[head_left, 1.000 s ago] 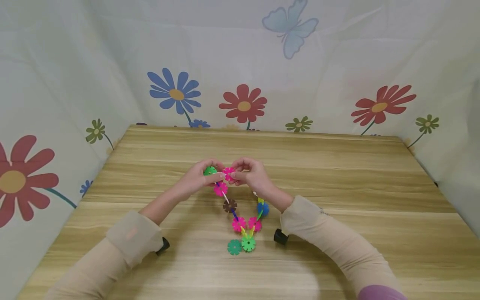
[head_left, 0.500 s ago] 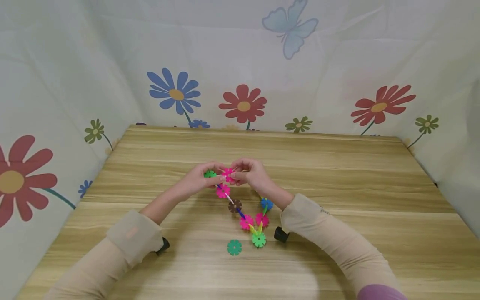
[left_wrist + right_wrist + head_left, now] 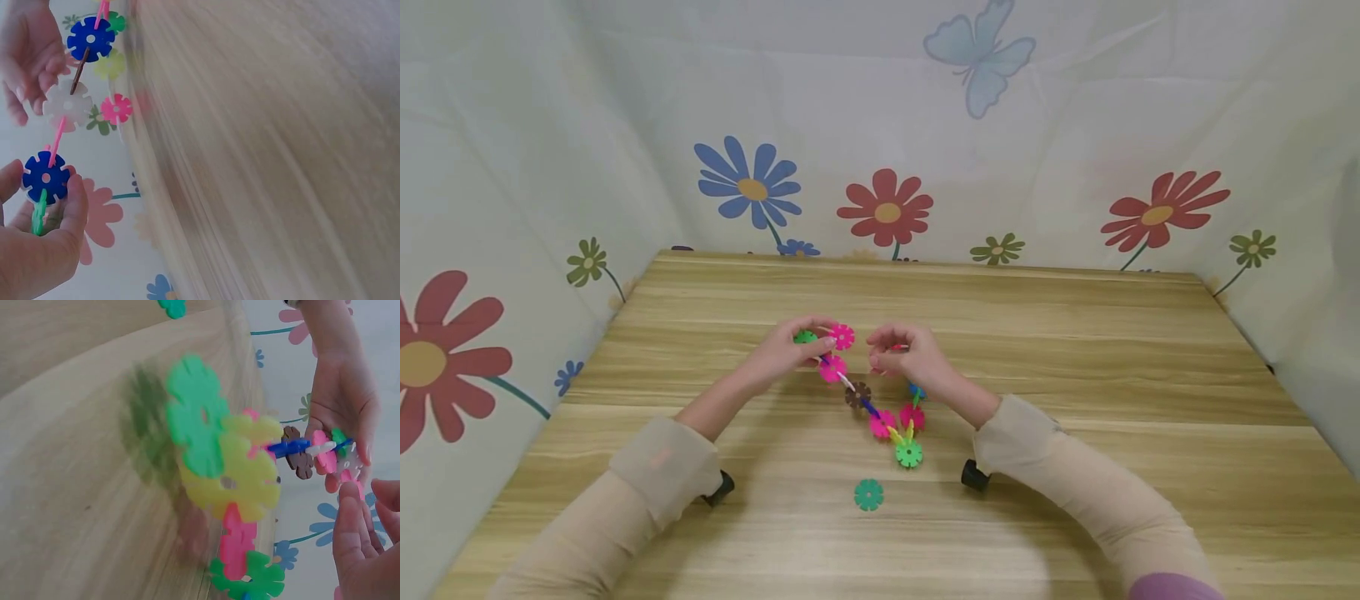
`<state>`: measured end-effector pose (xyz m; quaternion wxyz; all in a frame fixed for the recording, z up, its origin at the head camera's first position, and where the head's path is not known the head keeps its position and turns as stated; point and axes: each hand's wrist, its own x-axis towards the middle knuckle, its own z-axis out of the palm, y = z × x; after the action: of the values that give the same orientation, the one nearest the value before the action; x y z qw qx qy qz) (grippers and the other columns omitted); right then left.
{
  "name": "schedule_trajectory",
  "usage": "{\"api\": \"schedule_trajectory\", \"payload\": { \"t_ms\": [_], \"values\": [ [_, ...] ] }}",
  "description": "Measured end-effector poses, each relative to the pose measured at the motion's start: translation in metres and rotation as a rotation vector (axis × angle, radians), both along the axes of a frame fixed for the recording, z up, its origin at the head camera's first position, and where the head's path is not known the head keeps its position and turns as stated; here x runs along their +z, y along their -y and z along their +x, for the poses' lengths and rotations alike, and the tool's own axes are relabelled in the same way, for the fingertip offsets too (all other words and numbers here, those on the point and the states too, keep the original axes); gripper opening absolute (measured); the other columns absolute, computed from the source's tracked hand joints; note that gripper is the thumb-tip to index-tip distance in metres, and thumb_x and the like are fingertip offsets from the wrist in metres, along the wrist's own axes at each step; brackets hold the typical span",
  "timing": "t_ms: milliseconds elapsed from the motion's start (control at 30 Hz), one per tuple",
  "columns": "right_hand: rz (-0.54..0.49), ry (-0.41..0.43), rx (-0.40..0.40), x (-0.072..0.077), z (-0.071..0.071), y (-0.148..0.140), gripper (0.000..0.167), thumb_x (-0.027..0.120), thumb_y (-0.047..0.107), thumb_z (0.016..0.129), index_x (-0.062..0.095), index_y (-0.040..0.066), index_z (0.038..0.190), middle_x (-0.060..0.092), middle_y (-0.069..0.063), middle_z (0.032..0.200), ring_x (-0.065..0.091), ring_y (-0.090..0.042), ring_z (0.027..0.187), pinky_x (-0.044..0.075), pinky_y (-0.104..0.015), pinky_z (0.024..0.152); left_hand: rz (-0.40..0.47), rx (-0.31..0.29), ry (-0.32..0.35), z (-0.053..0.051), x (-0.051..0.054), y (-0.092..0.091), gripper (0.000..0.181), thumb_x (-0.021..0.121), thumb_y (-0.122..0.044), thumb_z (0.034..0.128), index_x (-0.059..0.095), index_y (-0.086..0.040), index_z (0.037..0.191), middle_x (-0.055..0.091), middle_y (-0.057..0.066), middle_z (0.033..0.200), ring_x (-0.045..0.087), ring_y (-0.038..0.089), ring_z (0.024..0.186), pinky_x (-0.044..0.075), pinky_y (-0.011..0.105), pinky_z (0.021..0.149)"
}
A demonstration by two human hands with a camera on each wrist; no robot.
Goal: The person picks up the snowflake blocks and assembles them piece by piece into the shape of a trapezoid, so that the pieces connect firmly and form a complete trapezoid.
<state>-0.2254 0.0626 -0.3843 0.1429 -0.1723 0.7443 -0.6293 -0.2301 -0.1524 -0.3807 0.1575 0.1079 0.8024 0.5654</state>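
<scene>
A chain of colourful notched flower discs hangs between both hands; in the head view its bright green disc (image 3: 908, 452) forms the lowest point. My left hand (image 3: 778, 354) pinches one end between thumb and fingers, by a green disc (image 3: 806, 337) and a pink disc (image 3: 842, 337). In the left wrist view a blue disc (image 3: 45, 178) sits between those fingertips. My right hand (image 3: 913, 358) has curled fingers, its thumb and index tips apart. The chain's other strand, with a blue disc (image 3: 916, 390), rises into this hand; a bit of pink shows among its fingers, the hold mostly hidden.
A loose teal flower disc (image 3: 868, 495) lies flat on the wooden table (image 3: 1060, 350), nearer the person than the chain. Behind the table hangs a white curtain (image 3: 850, 100) printed with flowers and a butterfly. Black cameras sit at both wrists.
The hands have drawn apart from the pink disc both were touching; it stays with my left hand, which moved left. The chain's low point has risen clear of the teal disc.
</scene>
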Motion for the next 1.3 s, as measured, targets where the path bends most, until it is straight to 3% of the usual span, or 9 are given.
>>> {"api": "schedule_trajectory", "payload": {
  "t_ms": [100, 233, 467, 633, 833, 1067, 1300],
  "values": [
    [0.061, -0.040, 0.095, 0.001, 0.005, -0.004, 0.021, 0.058, -0.002, 0.080, 0.057, -0.009, 0.101, 0.058, -0.009, 0.082, 0.061, -0.021, 0.069, 0.052, -0.046, 0.066, 0.009, 0.022, -0.003, -0.003, -0.001, 0.003, 0.040, 0.051, -0.021, 0.0899, 0.044, -0.005, 0.126, 0.049, 0.019, 0.118, 0.056, 0.023, 0.096, 0.051, 0.036, 0.079],
    [0.140, -0.078, 0.249, 0.002, 0.012, -0.007, 0.020, 0.059, 0.000, 0.081, 0.058, -0.009, 0.099, 0.058, -0.013, 0.085, 0.059, -0.020, 0.069, 0.053, -0.035, 0.063, -0.004, 0.059, -0.001, -0.007, -0.002, 0.007, 0.041, 0.052, -0.023, 0.0897, 0.044, -0.006, 0.127, 0.049, 0.018, 0.119, 0.056, 0.022, 0.093, 0.050, 0.040, 0.080],
    [0.248, -0.166, 0.516, -0.002, 0.026, -0.009, 0.019, 0.060, 0.000, 0.079, 0.059, -0.008, 0.096, 0.061, -0.016, 0.084, 0.054, -0.008, 0.070, 0.050, -0.022, 0.062, -0.042, 0.110, 0.006, -0.012, -0.003, 0.010, 0.043, 0.053, -0.028, 0.0887, 0.044, -0.009, 0.127, 0.048, 0.016, 0.120, 0.055, 0.023, 0.092, 0.049, 0.041, 0.083],
    [0.353, -0.209, 0.654, -0.010, 0.038, -0.009, 0.019, 0.062, 0.000, 0.078, 0.061, -0.004, 0.097, 0.062, -0.014, 0.086, 0.054, -0.003, 0.070, 0.049, -0.018, 0.061, -0.054, 0.116, 0.005, -0.015, -0.004, 0.011, 0.043, 0.053, -0.028, 0.0888, 0.045, -0.009, 0.126, 0.049, 0.016, 0.119, 0.054, 0.024, 0.094, 0.047, 0.043, 0.084],
    [0.503, -0.237, 0.734, -0.019, 0.048, -0.007, 0.025, 0.067, 0.008, 0.077, 0.062, 0.005, 0.101, 0.062, -0.007, 0.091, 0.052, -0.001, 0.071, 0.046, -0.015, 0.062, -0.050, 0.112, 0.003, -0.015, -0.003, 0.011, 0.041, 0.052, -0.028, 0.0889, 0.046, -0.010, 0.126, 0.049, 0.015, 0.118, 0.054, 0.022, 0.095, 0.047, 0.044, 0.084],
    [0.618, -0.374, 0.791, -0.023, 0.052, -0.004, 0.030, 0.071, 0.017, 0.074, 0.063, 0.011, 0.103, 0.058, -0.001, 0.090, 0.049, -0.006, 0.080, 0.041, -0.013, 0.069, -0.069, 0.112, 0.001, -0.014, -0.002, 0.011, 0.041, 0.052, -0.028, 0.0891, 0.046, -0.012, 0.126, 0.053, 0.014, 0.115, 0.056, 0.020, 0.093, 0.048, 0.042, 0.083],
    [0.760, -0.518, 0.821, -0.024, 0.056, 0.000, 0.034, 0.070, 0.028, 0.074, 0.063, 0.018, 0.105, 0.056, 0.006, 0.094, 0.045, -0.001, 0.081, 0.036, -0.009, 0.069, -0.085, 0.118, 0.005, -0.014, -0.002, 0.011, 0.041, 0.052, -0.028, 0.0890, 0.046, -0.011, 0.126, 0.056, 0.018, 0.112, 0.058, 0.021, 0.088, 0.048, 0.042, 0.082]
  ]
}}
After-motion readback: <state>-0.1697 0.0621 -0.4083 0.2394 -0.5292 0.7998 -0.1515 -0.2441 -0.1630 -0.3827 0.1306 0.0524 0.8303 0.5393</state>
